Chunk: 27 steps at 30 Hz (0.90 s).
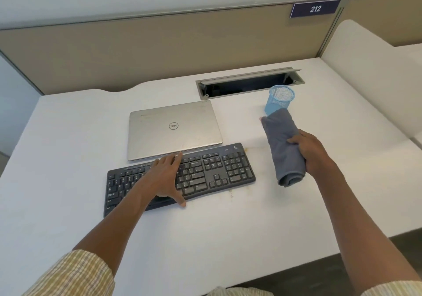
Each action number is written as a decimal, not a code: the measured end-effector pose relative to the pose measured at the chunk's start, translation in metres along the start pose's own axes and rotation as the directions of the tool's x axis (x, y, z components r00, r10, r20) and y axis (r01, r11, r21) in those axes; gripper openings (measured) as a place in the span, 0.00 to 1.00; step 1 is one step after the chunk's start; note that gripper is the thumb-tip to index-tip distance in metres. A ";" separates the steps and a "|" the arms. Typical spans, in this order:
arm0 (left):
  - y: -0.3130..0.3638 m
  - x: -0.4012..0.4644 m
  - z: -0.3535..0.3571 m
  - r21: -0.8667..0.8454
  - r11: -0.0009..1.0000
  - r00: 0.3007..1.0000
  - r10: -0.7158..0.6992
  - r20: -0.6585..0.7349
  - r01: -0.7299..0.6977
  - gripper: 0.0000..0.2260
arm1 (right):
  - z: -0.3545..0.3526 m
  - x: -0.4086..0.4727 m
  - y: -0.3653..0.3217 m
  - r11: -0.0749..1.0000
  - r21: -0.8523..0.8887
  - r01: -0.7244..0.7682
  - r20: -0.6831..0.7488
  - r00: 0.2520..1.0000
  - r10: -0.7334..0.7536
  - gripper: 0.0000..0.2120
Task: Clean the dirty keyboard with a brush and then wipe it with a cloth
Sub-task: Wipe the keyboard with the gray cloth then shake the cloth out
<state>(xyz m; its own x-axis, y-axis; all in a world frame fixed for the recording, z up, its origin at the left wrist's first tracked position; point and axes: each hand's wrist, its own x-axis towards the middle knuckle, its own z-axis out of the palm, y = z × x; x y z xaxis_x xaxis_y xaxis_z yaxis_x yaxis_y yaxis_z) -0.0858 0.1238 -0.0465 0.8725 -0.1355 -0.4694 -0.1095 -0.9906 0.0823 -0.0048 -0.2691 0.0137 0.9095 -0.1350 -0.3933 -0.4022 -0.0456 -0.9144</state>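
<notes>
keyboard under left hand, cloth gripped

The desk is a white surface with a notched rear edge on the left. A black keyboard lies flat near its centre. A closed silver laptop lies just behind the keyboard. A blue mesh cup stands upright to the right rear. A recessed cable tray with its lid raised is set into the rear of the desk. Yellowish stains mark the surface beside the keyboard.

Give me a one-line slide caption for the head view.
Left hand steadies the black keyboard while the right hand holds a rolled grey cloth.
</notes>
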 end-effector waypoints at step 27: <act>-0.006 -0.019 -0.016 0.089 0.993 0.996 0.079 -0.030 -0.076 0.70 | 0.072 0.051 0.054 0.283 -0.842 0.460 0.383 0.878 -0.287 0.20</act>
<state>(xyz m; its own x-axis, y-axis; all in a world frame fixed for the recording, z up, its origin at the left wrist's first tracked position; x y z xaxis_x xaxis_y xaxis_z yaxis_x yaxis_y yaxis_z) -0.0942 0.1329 -0.0235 0.8752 -0.2122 -0.4348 -0.2169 -0.9754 0.0394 0.0276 -0.2073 -0.0622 0.9544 0.2737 -0.1191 0.2156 -0.9081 -0.3589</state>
